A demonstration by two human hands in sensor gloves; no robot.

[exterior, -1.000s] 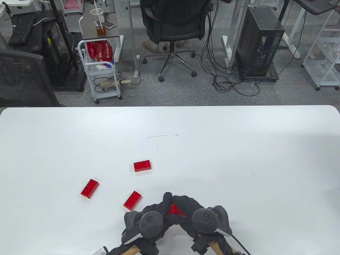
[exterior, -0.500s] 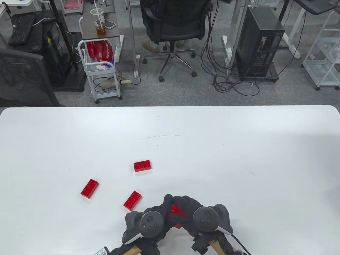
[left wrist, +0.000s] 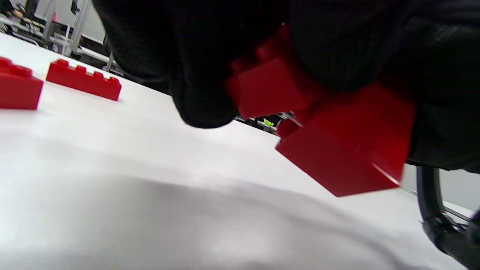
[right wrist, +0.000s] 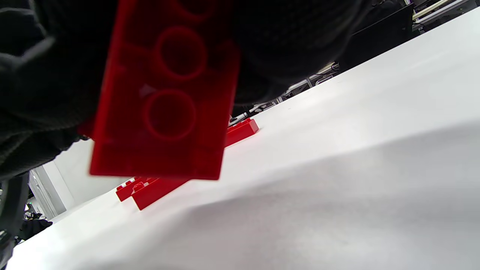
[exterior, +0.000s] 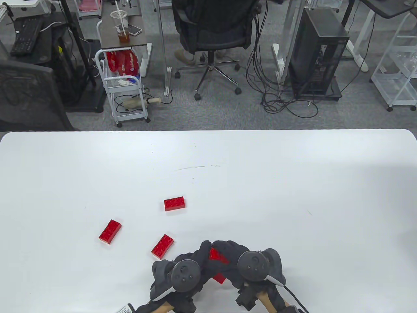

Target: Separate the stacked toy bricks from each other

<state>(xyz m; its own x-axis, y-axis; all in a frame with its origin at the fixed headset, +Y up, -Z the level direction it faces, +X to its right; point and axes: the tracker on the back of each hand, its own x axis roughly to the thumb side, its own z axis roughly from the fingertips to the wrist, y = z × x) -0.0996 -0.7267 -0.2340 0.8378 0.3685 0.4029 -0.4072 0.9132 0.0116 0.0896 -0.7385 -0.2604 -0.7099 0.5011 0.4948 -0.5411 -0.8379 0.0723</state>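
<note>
three red bricks lie single on the white table (exterior: 293, 182), well apart from each other: the far brick (exterior: 175, 203), the left brick (exterior: 110, 231) and the near brick (exterior: 162, 246), which is just beside the hands. i judge that these three are already separated, so the larger part of the task looks done.

the rest of the stack (exterior: 217, 260) is in the air near the front edge of the table, held between both hands. the left hand (exterior: 182, 270) grips the upper brick (left wrist: 268, 88) with its fingers closed around it. the right hand (exterior: 252, 265) grips the lower brick (left wrist: 347, 153) in the same way. in the left wrist view the two bricks stand at an angle to each other and a gap opens on one side, but they seem to touch on the other side. so i think this pair is half open and not yet free.

in the right wrist view the hollow underside of the lower brick (right wrist: 165, 101) faces the camera. whether more bricks are hidden inside the gloves, i cannot tell. what is left, in my judgement, is to finish this pull and to put the two bricks down.
</note>
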